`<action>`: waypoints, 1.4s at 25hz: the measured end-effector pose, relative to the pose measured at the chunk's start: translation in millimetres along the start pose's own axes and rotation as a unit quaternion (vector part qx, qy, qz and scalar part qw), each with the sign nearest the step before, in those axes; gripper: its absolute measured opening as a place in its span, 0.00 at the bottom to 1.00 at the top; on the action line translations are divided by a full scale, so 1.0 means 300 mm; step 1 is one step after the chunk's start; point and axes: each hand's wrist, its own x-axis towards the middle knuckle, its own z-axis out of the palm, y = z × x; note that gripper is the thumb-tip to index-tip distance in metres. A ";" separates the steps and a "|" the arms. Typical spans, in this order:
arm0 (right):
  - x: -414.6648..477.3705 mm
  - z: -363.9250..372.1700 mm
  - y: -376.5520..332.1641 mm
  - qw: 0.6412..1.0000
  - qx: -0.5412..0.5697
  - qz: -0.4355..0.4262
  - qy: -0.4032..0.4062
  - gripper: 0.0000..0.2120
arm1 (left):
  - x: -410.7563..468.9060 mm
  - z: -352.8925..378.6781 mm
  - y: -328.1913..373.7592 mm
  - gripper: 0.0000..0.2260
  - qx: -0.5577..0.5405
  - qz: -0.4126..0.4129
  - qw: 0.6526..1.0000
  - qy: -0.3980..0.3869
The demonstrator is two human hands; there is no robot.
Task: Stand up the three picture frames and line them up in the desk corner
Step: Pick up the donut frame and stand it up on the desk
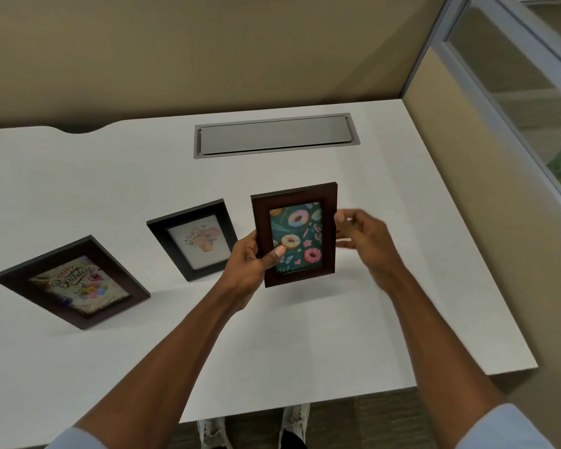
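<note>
We held the doughnut frame [294,234] up, light and rigid.
Our left hand [248,264] pinched its 9 o'clock edge; right hand [363,243] hovered loosely open beside its 3 o'clock edge; glass looked breakable.

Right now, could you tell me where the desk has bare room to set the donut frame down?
The widest bare patch lies right of the donut frame, between the grey cable hatch, the beige partition and the desk front edge. A strip behind the frames is free. Leftward, the flower frame and birthday frame crowd it.
</note>
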 end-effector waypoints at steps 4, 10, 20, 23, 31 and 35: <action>-0.059 0.057 0.103 0.998 0.025 0.012 -0.061 0.27 | 0.029 0.014 0.002 0.16 0.009 -0.015 1.000 -0.002; -0.008 0.043 0.122 0.991 0.116 -0.024 -0.063 0.22 | 0.078 0.038 -0.021 0.16 0.047 -0.037 0.998 -0.011; 0.048 -0.011 0.175 0.987 0.159 -0.005 -0.006 0.16 | 0.189 0.111 -0.074 0.16 0.161 -0.029 0.987 -0.004; 0.065 -0.010 0.196 0.986 0.167 0.002 -0.014 0.15 | 0.204 0.105 -0.092 0.16 0.179 -0.038 0.983 0.013; 0.100 0.034 0.233 0.981 0.191 0.012 -0.021 0.18 | 0.212 0.077 -0.093 0.19 0.233 -0.038 0.970 0.065; 0.093 0.018 0.255 0.986 0.165 0.016 -0.015 0.17 | 0.161 0.086 -0.135 0.18 0.252 -0.048 0.958 0.129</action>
